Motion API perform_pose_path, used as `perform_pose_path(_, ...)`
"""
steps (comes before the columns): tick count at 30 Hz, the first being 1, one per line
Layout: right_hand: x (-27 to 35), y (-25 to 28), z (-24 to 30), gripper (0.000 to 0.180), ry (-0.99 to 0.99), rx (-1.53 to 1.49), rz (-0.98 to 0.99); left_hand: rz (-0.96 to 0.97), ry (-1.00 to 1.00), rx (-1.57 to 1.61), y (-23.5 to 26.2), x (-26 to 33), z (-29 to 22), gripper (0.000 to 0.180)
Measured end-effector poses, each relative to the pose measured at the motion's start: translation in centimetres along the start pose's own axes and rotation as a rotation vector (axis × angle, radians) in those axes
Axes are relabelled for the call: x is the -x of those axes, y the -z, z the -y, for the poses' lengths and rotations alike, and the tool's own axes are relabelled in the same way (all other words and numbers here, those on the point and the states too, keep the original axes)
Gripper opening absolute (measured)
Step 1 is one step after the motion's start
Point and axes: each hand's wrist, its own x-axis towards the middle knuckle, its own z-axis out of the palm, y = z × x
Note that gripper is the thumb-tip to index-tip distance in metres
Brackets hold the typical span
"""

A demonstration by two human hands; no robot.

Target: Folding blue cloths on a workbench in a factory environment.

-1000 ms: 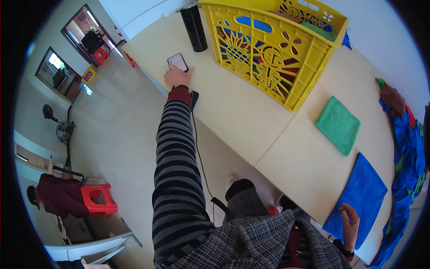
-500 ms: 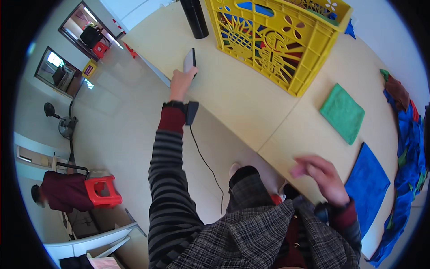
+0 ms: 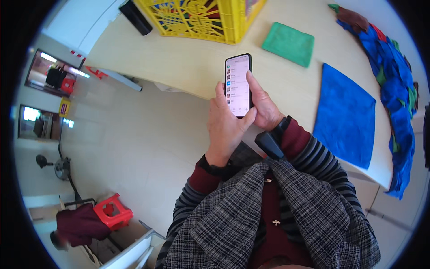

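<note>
A smartphone (image 3: 237,85) with a lit, pale screen is held upright in front of me, at the table's near edge. My left hand (image 3: 224,121) grips its lower left side, with the thumb at the bottom of the screen. Around its right side closes my right hand (image 3: 265,105), its thumb lying along the phone's edge. Beyond the phone lies a folded green cloth (image 3: 289,44) on the table, and to the right a flat blue cloth (image 3: 346,116).
A yellow plastic crate (image 3: 237,27) stands at the far side of the pale table (image 3: 188,58), beside a black cylinder (image 3: 135,18). Blue, brown and green cloths (image 3: 394,89) are heaped along the right edge. At lower left, a person (image 3: 83,224) is near a red stool (image 3: 113,211).
My left hand has brought the phone from the table's far left toward my middle. The screen is now lit and facing me. My right hand has come over and taken hold too.
</note>
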Motion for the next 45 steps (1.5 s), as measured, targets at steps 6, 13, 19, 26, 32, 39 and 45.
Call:
perform_pose_path(6,7.8,0.7,3.0,0.075,-0.012,-0.266,0.335,0.072,0.182,0.532,2.9,-1.3,-2.9,0.057)
perform_pose_path(13,10.9,0.0,3.2,0.077,-0.096,-0.256,0.469,0.171,0.216,1.061,2.1,-2.3,-4.3,0.035)
perform_pose_path(19,12.9,-1.2,3.4,0.075,-0.057,-0.233,0.422,0.121,0.149,1.042,2.9,-1.2,-5.8,0.034)
perform_pose_path(26,13.3,-1.1,3.3,0.075,-0.065,-0.255,0.44,0.135,0.129,1.025,3.6,-0.6,-7.4,0.034)
perform_pose_path(32,13.2,-0.7,3.5,0.076,-0.058,-0.204,0.447,0.147,0.097,1.018,3.7,-0.7,-7.2,0.034)
perform_pose_path(39,13.4,-1.3,3.6,0.076,-0.073,-0.249,0.43,0.128,0.107,1.038,3.6,-0.8,-7.1,0.034)
perform_pose_path(45,13.3,-1.4,3.7,0.077,-0.077,-0.264,0.428,0.122,0.11,1.04,3.5,-0.9,-7.0,0.034)
